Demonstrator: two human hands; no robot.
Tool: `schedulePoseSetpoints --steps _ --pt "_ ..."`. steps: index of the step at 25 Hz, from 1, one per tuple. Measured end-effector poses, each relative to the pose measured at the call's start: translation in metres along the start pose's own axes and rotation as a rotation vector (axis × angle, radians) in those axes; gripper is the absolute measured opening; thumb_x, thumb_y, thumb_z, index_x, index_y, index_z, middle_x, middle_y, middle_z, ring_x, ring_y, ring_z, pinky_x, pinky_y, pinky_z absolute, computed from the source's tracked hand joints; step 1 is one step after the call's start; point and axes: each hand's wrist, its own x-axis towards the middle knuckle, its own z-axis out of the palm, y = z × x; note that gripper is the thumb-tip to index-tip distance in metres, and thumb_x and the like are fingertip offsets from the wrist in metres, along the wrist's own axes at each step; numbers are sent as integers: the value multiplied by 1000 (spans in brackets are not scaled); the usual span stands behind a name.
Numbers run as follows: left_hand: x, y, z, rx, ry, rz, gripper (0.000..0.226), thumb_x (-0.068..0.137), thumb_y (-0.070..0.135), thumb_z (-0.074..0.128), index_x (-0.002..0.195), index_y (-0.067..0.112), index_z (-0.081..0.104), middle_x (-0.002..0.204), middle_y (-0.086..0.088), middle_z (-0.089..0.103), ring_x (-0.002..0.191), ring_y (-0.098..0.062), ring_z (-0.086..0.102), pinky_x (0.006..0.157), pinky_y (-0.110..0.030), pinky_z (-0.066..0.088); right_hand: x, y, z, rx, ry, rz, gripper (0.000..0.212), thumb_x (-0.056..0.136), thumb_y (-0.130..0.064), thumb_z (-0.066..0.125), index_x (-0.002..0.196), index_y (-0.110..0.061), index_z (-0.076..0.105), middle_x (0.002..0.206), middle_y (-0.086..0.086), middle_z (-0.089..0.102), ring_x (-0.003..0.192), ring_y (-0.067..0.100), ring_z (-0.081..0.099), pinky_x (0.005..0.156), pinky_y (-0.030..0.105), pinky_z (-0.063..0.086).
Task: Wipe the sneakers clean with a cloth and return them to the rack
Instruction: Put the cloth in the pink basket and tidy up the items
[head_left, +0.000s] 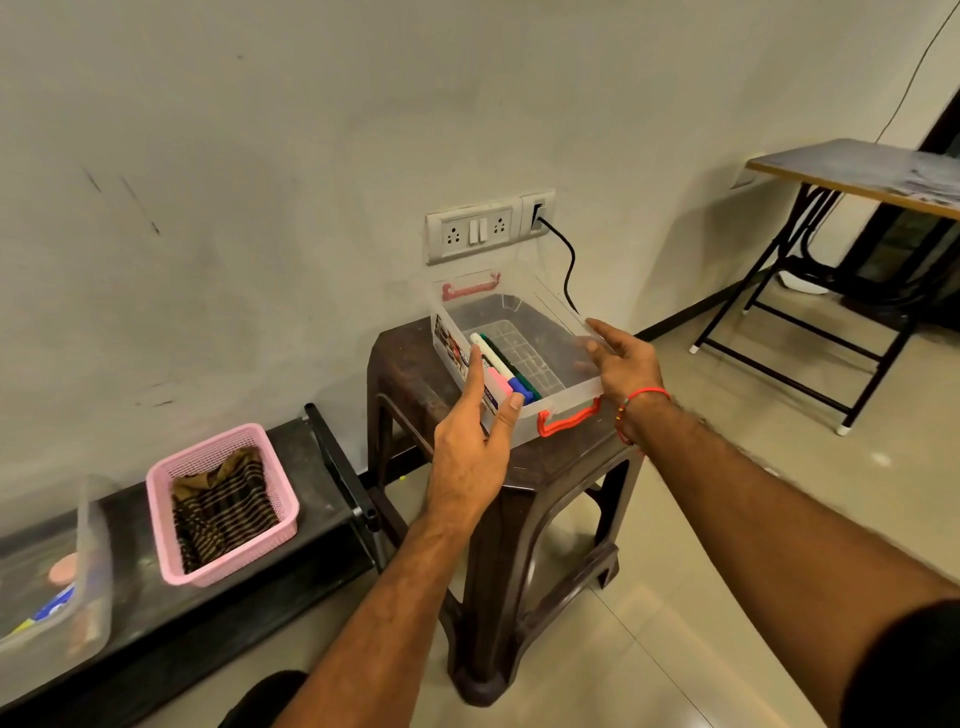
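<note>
No sneakers are in view. A striped brown cloth (223, 506) lies in a pink basket (156, 499) on the low black rack (311, 561) at the left. On a dark brown plastic stool (550, 478) stands a clear plastic box (566, 395) with red handles, holding several markers (501, 369). My left hand (475, 441) touches the box's left side, thumb at the front rim. My right hand (621, 364) rests with straight fingers against the box's right edge.
A clear container (88, 571) with small items sits on the rack's far left. A wall socket (475, 231) with a black cable is behind the stool. A folding table (862, 171) stands at the right on the tiled floor.
</note>
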Motion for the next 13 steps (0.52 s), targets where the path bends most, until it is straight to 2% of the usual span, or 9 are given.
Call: schedulePoseSetpoints --steps 2,3,6,10,13 --pt "8 -2 0 19 12 -45 76 87 59 51 156 49 19 149 -8 51 129 -22 59 89 -30 56 14 -5 9 -38 3 19 33 100 -13 60 132 -20 65 130 1 62 86 12 63 69 23 58" --pt "11 -3 0 9 15 -63 78 84 62 50 156 48 23 150 -8 50 131 -24 57 90 -35 57 19 -7 13 -64 16 20 32 98 -14 62 129 -20 68 129 2 64 87 14 64 72 26 59" --pt "21 -8 -1 -18 23 -83 81 80 63 53 155 47 29 149 -7 53 126 -23 61 86 -43 62 25 -9 22 -156 91 -22 33 97 -18 61 129 -22 66 128 4 66 106 23 65 93 39 57" --pt "26 -6 6 -10 23 -78 79 83 63 50 156 48 24 146 -8 55 123 -25 63 81 -49 63 -7 5 33 -296 142 -237 38 99 -27 55 136 -19 58 144 3 47 124 21 53 99 35 50" --pt "34 -5 12 2 22 -53 77 87 62 47 158 47 20 144 -9 56 120 -26 64 77 -52 64 0 13 34 -332 108 -277 43 101 -28 53 140 -9 54 151 4 37 126 19 48 100 26 43"
